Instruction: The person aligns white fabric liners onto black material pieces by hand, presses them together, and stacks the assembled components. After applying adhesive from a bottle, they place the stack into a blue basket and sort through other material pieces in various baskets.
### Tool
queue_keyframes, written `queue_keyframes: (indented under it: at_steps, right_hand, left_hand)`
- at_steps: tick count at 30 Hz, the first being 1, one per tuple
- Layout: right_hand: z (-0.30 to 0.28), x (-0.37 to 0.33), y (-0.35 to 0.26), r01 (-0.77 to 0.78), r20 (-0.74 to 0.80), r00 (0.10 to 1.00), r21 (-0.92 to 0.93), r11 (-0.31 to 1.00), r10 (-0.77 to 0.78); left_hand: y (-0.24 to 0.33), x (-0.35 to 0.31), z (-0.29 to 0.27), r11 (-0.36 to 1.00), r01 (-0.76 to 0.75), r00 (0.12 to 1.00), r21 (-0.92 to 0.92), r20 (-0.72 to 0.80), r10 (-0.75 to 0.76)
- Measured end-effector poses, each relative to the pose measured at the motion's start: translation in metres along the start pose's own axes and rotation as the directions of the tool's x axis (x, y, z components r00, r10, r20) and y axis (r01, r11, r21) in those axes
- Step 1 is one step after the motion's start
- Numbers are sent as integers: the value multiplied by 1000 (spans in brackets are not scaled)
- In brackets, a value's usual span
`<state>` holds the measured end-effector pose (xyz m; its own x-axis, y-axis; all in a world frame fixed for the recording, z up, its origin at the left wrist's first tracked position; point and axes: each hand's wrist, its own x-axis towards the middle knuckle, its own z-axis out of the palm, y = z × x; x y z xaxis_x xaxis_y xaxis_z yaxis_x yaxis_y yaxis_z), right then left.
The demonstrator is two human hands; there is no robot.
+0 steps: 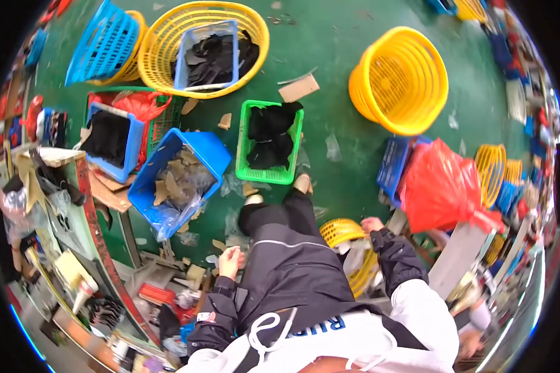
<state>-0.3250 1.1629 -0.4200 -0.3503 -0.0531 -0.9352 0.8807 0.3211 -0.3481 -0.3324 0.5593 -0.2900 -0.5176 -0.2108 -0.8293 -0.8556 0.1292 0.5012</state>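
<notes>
My left hand [231,261] hangs beside my left thigh, its fingers loosely bent and slightly apart, with nothing visible in them. On the other side, my right hand [372,224] is held out past my right thigh. Its fingers are loosely bent, and nothing shows in them. Closest to it is a small yellow basket [341,230]; whether they touch is hard to see. In front of my feet a green basket [243,138] holds black cut pieces [272,152]. A tilted blue bin [216,149] with brown scraps and clear plastic stands ahead of my left hand.
A large yellow basket [260,57] at the far left holds a blue crate [235,53] of black pieces. Another yellow basket [358,87] stands far right. A red plastic bag [442,183] bulges at right. A cluttered workbench [96,230] runs along the left. Scraps litter the green floor [317,56].
</notes>
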Motion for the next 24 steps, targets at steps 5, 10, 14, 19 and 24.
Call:
queue_keyframes:
  at_steps: [5,10,14,19,24]
  right_hand:
    - [-31,95,-242,108,-101,989,-14,994,-109]
    - [47,108,-460,461,101,888,-188,868,-449]
    - [74,137,-554,483,308,865,-302,822,-395]
    - [2,223,-668,588,456,806,-550,593,-377]
    - [-7,262,-798,560,332,823,-611,559,-461]
  left_hand:
    - [31,19,45,947,255,966,-195,9,-259]
    - [75,96,107,985,153,987,-80,60,-149]
    - [154,199,137,979,142,990,-144,27,-140]
    - [354,381,176,578,168,969,-799,26,-247]
    - [407,546,158,-73,-1,928,-997,26,-372]
